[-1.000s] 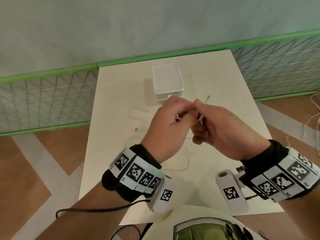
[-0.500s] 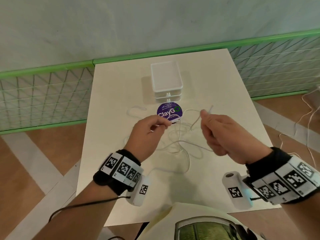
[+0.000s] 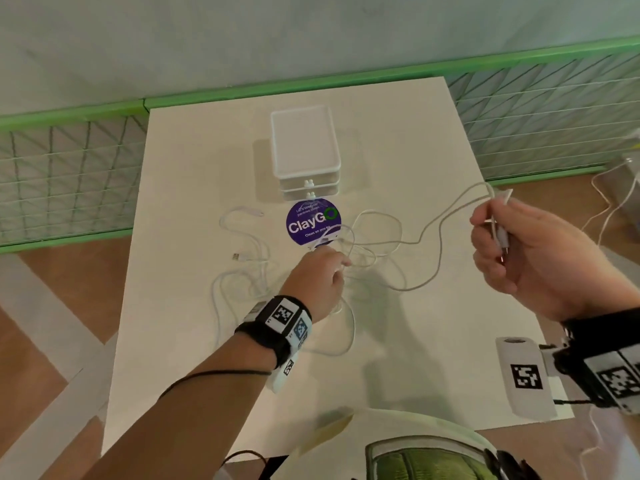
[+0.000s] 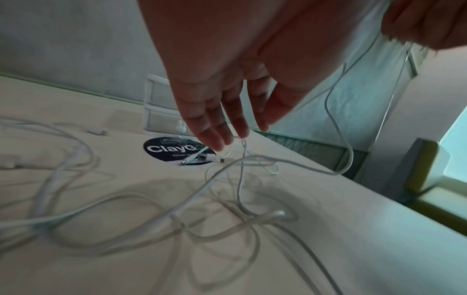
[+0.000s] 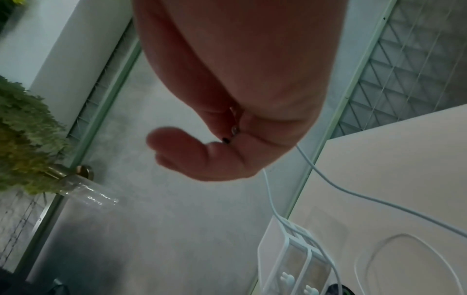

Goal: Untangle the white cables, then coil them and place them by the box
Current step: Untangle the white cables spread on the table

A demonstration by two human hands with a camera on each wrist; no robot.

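Several white cables lie tangled on the white table, in front of a white drawer box and partly over a purple ClayGo sticker. My left hand is low over the tangle, and a thin cable loop hangs from its fingertips. My right hand is raised at the right. It grips a cable's ends, whose plug shows in the fist. That cable sags back to the tangle. Another cable with a USB plug lies to the left.
Green mesh fencing and a pale wall border the table's far and side edges. More white cables trail on the floor at the right. A plant in a glass vase appears in the right wrist view.
The hands, joined over the tangle a second ago, have parted. The right hand moved right, drawing a cable out. The left hand dropped toward the table at the tangle.
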